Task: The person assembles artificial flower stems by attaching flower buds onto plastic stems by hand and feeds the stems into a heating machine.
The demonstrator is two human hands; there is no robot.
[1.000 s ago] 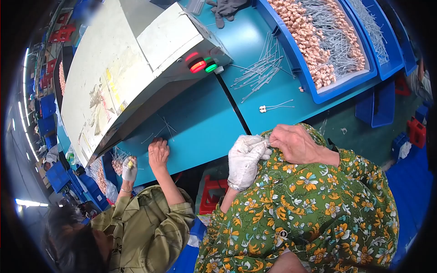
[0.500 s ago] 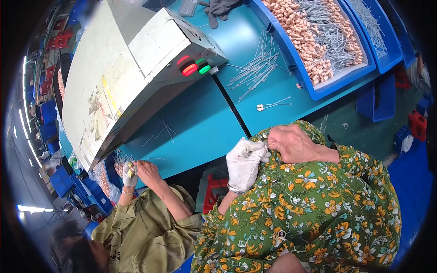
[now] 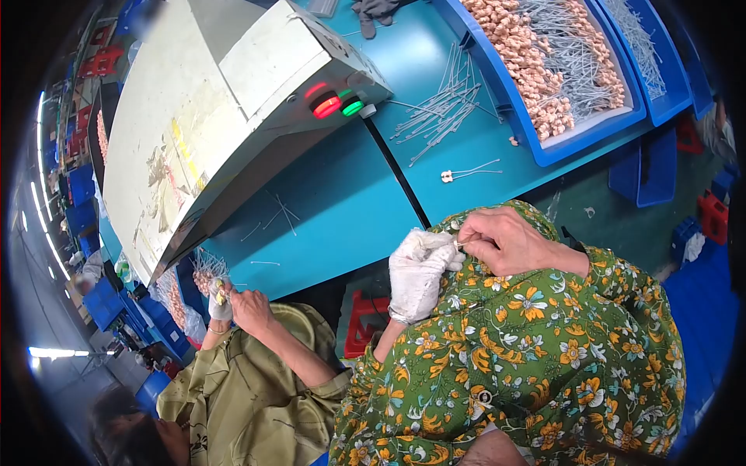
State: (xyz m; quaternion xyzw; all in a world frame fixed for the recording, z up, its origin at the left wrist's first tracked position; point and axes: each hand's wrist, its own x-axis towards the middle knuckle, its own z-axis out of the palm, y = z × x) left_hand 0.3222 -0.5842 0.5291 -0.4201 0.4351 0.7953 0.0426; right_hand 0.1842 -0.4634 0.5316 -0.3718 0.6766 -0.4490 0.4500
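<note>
In a white glove, my left hand [image 3: 420,273] is closed, its fingertips pinched together in front of my patterned sleeve. My bare right hand [image 3: 514,242] meets it from the right, thumb and forefinger pressed together. Something small and pale lies between the two sets of fingertips, mostly hidden by them; I cannot make out its kind. Just beyond my hands on the blue-green table, a small cream-coloured piece [image 3: 447,177] lies with two thin grey wires attached. Farther back is a loose pile of grey wires [image 3: 441,113].
A blue tray [image 3: 571,147] at the back right holds many peach-coloured pieces with wires. Another blue bin [image 3: 674,105] stands beside it. A white machine housing [image 3: 272,70] with red and green lights rises at the left. A co-worker's hands [image 3: 252,312] work below it.
My right hand has rolled and shifted slightly right, so its thumb and forefinger now show in a pinch. My left hand has barely moved. The whole view has shifted slightly.
</note>
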